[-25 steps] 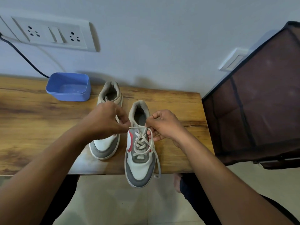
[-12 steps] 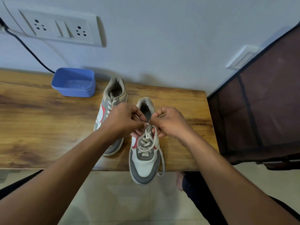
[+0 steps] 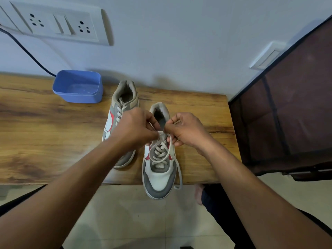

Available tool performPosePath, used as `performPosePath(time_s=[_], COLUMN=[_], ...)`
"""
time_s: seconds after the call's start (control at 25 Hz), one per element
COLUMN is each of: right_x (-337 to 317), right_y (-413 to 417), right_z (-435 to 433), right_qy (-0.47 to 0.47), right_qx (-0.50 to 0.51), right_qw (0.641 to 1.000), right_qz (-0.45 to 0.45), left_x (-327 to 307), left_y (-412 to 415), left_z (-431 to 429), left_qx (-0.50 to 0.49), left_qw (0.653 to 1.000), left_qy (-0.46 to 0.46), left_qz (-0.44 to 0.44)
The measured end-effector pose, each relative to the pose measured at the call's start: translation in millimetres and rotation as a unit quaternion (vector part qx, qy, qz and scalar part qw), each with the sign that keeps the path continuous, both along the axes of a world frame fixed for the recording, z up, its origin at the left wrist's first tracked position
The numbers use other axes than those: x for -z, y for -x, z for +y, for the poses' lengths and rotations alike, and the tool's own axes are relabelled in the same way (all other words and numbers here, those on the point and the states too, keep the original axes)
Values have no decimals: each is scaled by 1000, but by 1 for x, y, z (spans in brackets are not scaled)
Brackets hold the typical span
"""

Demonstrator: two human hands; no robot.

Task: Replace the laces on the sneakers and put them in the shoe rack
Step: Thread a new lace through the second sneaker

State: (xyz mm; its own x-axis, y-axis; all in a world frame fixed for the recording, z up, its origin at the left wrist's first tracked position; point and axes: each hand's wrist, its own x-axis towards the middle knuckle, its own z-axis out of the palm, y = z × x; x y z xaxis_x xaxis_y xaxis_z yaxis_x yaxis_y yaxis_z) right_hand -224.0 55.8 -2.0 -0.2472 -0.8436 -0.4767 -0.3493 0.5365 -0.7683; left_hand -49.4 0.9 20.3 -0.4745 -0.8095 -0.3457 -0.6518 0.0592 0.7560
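Observation:
Two white, grey and red sneakers stand on the wooden table (image 3: 45,133), toes toward me. The right sneaker (image 3: 159,178) overhangs the front edge, and its off-white lace (image 3: 170,150) forms a loop over the tongue with one end trailing down past the toe. My left hand (image 3: 133,127) and my right hand (image 3: 186,130) meet above the top eyelets, each pinching a strand of that lace. The left sneaker (image 3: 122,105) stands further back, laced, its front half hidden under my left hand and forearm.
A blue plastic tub (image 3: 78,87) sits at the back of the table by the wall. A dark fabric-covered shoe rack (image 3: 287,114) stands right of the table. A socket panel (image 3: 53,24) with a black cable (image 3: 27,53) is on the wall. Tiled floor lies below.
My hands came together over the right sneaker's top eyelets, from a wider spread a second ago. The view shifted left, so the shoes and rack sit further right in the frame.

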Motion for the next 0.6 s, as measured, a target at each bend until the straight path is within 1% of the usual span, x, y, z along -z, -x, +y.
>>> performPosePath(time_s=[0.08,0.16,0.28,0.4,0.44,0.48,0.56,0.6], right_x=[0,-2,-1,-2,-3,-3,-3,-3], right_y=[-3,-4,-5,-5,-5,-4,-5,-6], right_z=[2,3,1,2,3,4,3,2], right_qy=[-11,-13,-4,-6,-7,-10,-12,-12], right_qx=[-13,-15,-9,-8,-6,-6,-5,-5], right_qw=[1000,999,1000,1000,1000,1000,1000,1000], right_qz=[-24,-27,-11,-16,-18,-20,-21,-19], left_x=[-6,-9,-4,-7,-9,-9,-10,-8], left_y=[-16,-24,-17,-32,-39,-43,-38,-31], left_z=[-13,-12,-8,-23,-29,-30,-21,-15], left_qx=[-2,34,117,114,110,103,94,91], left_qw=[998,997,989,980,981,985,989,989], left_qy=[-66,-68,6,42,36,6,-81,-109], left_qz=[14,-15,-88,-156,-157,-139,-75,-44])
